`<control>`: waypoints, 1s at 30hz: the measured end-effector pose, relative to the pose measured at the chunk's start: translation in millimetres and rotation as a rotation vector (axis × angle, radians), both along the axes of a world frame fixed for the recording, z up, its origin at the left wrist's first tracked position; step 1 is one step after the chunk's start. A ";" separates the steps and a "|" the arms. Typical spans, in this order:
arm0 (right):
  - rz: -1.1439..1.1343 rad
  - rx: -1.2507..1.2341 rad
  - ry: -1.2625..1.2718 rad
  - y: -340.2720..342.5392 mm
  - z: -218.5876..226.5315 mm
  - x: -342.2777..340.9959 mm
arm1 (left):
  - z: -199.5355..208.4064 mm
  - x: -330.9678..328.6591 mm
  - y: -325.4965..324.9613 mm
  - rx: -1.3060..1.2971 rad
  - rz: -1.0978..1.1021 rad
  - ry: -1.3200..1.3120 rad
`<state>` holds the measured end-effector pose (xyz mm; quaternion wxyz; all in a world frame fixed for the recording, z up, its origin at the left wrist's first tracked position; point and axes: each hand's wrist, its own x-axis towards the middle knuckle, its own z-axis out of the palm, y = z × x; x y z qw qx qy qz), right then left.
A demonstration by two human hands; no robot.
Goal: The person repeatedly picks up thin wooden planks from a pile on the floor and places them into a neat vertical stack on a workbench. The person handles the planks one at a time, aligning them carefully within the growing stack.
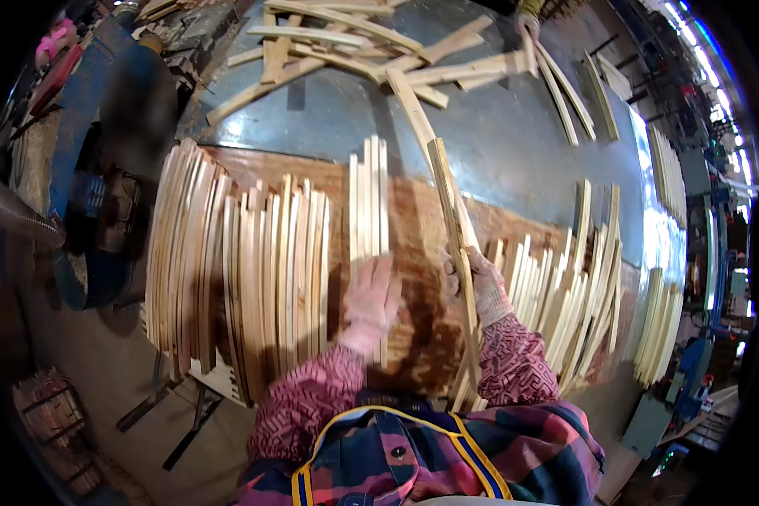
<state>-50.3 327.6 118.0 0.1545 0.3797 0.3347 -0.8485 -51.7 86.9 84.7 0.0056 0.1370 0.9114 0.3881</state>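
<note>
Plaid shirt (371, 468) and a yellow-edged strap (479, 460) fill the bottom of my view, nearest the camera, with patterned pink sleeves reaching forward over a brown-topped bench (417, 333). From my remote seat I see the left hand (373, 295) back up over the lower part of a narrow bunch of pale strips (368, 198) at the middle of the bench, its fingers stretched out toward the far edge; I can't tell whether it presses on the wood or only hovers there. The right hand (478, 278) sits to the right of it and pinches a wooden strip (448, 190) between thumb and fingers, the strip slanting from beyond the bench's far edge down toward its near edge. Another long strip (413, 114) runs close behind that one, and I can't make out if the same hand grips it too. Along the bench's left end I have two thick rows side by side, an outer row (181, 253) and an inner row (277, 270), while a looser, uneven row (557, 295) lies toward the right end. Past the far edge is a grey metal table (333, 122) carrying a crisscross heap of strips (346, 46), where a co-worker's hand (528, 32) is at the strip ends. A blue machine (88, 110) stands off the bench's far left corner.
</note>
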 end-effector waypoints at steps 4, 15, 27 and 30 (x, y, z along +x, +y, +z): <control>-0.041 -0.137 0.021 -35.4 3.7 56.7 | -48.9 -6.3 40.2 -0.081 -0.248 0.154; 0.099 -0.260 0.019 -70.8 -14.1 244.3 | -45.7 -11.9 95.6 0.291 0.210 -0.820; 0.479 1.420 -0.125 -58.7 34.7 267.0 | -20.9 65.1 74.7 -0.394 0.182 -0.541; 0.495 1.605 -0.244 -29.8 41.8 260.5 | -30.1 68.0 49.6 -0.460 0.247 -0.306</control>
